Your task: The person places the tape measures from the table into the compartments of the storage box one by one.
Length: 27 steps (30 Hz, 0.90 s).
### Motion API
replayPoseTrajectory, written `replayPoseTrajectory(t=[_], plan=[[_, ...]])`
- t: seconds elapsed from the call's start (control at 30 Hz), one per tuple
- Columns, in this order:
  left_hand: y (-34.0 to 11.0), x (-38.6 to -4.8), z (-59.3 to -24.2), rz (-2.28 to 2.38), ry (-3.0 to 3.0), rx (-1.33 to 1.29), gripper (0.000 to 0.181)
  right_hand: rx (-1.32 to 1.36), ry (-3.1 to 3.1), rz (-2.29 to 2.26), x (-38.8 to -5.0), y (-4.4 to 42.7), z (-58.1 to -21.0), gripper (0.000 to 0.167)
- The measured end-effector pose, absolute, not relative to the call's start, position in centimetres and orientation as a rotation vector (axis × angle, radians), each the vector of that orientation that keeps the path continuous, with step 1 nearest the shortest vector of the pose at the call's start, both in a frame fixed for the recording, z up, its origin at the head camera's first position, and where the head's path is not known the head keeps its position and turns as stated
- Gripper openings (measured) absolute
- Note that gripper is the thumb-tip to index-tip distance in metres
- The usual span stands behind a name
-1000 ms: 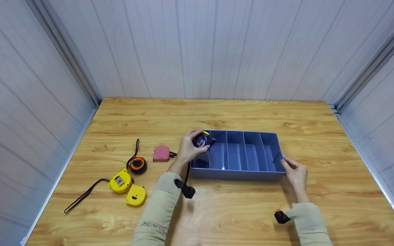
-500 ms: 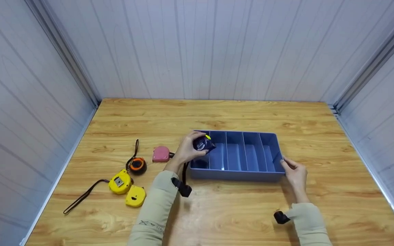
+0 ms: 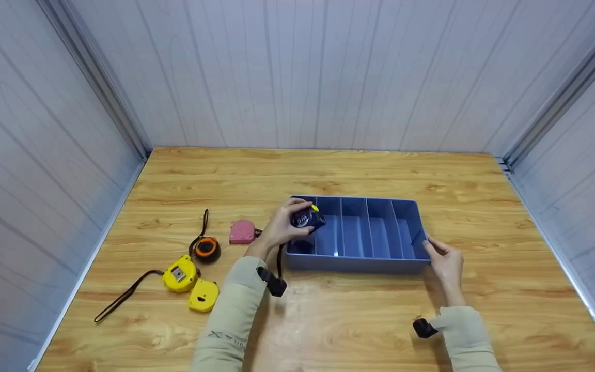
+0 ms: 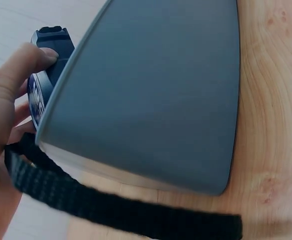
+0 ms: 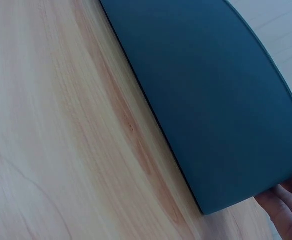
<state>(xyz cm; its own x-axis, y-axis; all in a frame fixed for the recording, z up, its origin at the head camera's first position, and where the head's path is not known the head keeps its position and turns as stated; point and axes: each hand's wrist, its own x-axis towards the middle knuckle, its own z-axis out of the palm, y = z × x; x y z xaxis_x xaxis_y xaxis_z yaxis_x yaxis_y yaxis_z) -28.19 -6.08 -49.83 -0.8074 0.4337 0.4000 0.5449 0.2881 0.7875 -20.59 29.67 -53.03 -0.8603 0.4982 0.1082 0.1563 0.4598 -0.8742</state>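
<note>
My left hand (image 3: 280,226) grips a dark blue tape measure (image 3: 309,219) with a yellow button, between thumb and fingers. It is held over the leftmost part of a blue divided box (image 3: 358,264). A black strap (image 4: 121,212) hangs from that hand, outside the box's left end. In the left wrist view the tape measure (image 4: 58,47) shows just past the box rim. At the box's right end, my right hand (image 3: 446,262) pinches the wall with the thumb on the inner side. Only its fingertips (image 5: 280,205) appear in the right wrist view, under the box's corner.
Left of the box lie a pink tape measure (image 3: 243,232), an orange and black one (image 3: 206,249) with a cord, and two yellow ones, one rounded (image 3: 180,274) with a long strap and one squarer (image 3: 204,295). Pale panel walls (image 3: 297,77) enclose the wooden table (image 3: 354,325).
The left hand has tilted the dark blue tape measure slightly and drawn its wrist a little left. My right hand keeps its hold on the box, which stays in place.
</note>
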Motion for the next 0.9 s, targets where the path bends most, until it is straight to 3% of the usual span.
replayPoseTrajectory(t=[0.9], plan=[[-7.8,-28.8,-50.4,-1.382,-2.690,-0.831,0.055,-0.550,-2.330,1.407,-20.8,30.0,-53.9,0.030]])
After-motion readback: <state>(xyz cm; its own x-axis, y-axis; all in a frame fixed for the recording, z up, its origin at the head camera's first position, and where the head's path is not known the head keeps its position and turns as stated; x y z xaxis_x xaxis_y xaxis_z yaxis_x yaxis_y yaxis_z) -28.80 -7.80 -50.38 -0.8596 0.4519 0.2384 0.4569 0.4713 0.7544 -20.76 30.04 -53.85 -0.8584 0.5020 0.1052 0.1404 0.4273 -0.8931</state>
